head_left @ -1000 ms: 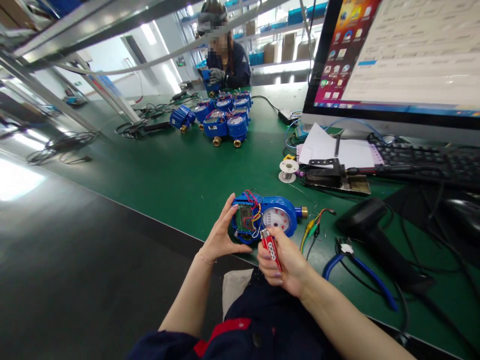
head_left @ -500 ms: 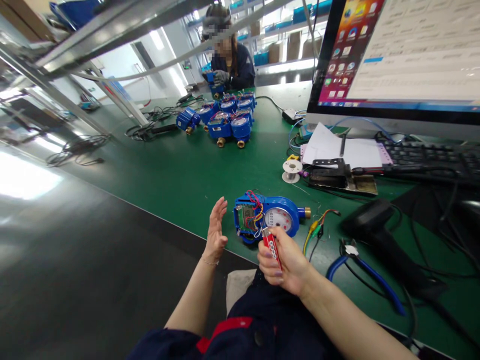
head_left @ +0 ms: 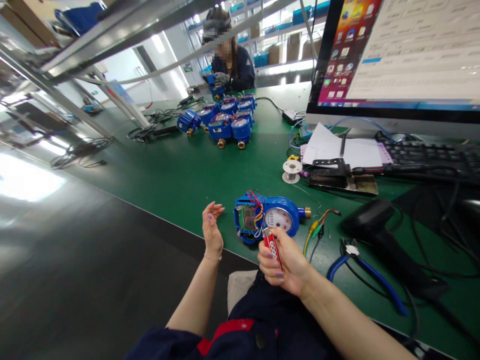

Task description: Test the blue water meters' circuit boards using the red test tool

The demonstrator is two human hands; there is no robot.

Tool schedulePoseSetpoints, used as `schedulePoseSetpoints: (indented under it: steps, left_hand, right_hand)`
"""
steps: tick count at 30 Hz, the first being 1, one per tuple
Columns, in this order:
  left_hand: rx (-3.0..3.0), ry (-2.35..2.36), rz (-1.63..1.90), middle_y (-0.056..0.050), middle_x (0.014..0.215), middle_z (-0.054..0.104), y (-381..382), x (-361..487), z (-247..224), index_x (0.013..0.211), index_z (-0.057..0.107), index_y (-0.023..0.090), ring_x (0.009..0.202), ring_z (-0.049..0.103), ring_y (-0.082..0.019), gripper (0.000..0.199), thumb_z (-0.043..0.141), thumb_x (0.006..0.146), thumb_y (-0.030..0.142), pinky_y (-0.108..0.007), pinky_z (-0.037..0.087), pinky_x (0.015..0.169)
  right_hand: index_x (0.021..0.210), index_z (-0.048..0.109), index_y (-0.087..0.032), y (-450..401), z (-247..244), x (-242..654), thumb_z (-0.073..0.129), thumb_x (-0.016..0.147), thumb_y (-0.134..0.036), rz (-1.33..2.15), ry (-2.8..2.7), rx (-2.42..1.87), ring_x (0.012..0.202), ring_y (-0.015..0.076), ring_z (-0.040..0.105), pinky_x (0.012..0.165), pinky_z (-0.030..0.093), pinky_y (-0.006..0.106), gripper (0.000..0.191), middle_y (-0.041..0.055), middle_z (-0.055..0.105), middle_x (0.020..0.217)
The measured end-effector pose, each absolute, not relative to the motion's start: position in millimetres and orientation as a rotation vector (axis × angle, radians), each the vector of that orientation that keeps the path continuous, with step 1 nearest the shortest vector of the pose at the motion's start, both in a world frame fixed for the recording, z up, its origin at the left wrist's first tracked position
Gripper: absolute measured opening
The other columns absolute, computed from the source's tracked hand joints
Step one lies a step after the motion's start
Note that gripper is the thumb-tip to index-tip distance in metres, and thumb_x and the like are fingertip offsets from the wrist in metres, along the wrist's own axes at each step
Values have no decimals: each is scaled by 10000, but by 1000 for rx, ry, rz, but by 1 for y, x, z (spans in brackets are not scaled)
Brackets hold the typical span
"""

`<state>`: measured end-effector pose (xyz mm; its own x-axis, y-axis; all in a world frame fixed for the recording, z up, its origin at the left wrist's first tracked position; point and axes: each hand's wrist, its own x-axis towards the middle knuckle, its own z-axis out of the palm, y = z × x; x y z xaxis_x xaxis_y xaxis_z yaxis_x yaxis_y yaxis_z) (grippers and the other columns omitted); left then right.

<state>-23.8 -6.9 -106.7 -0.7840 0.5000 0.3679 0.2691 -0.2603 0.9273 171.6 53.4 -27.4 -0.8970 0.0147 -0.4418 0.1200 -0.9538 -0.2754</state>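
A blue water meter (head_left: 278,218) lies near the table's front edge, its round dial facing up and its brass fitting pointing right. On its left end sits an uncovered circuit board (head_left: 246,218) with a small display and red, yellow and white wires. My right hand (head_left: 283,260) is wrapped round a red lighter (head_left: 272,247), whose metal top is close to the white wires at the meter's near side. Left of the meter, apart from it, my left hand (head_left: 212,230) is raised with its fingers spread and slightly curled, holding nothing.
Right of the meter lie clip leads (head_left: 314,230), blue-handled cutters (head_left: 352,252) and a black barcode scanner (head_left: 390,245). Behind stand a solder spool (head_left: 292,171), a soldering iron (head_left: 375,170) and a monitor (head_left: 405,55). Several blue meters (head_left: 229,120) sit farther back, before a co-worker (head_left: 240,67).
My left hand has moved a little left, away from the meter, and its wrist has turned with the fingers curling more. My right hand keeps the lighter in almost the same place.
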Motion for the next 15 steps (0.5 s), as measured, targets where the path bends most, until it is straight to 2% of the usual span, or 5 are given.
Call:
schedulePoseSetpoints:
  steps: [15]
  left_hand:
    - [966, 1920, 2127, -54, 984, 602, -8, -23, -106, 1056, 561, 203, 883, 594, -150, 400, 347, 892, 499, -327, 451, 867]
  right_hand:
    - [458, 323, -196, 54, -25, 168, 109, 886, -450, -3043, 362, 739, 269, 55, 167, 256, 138, 151, 542, -56, 242, 336]
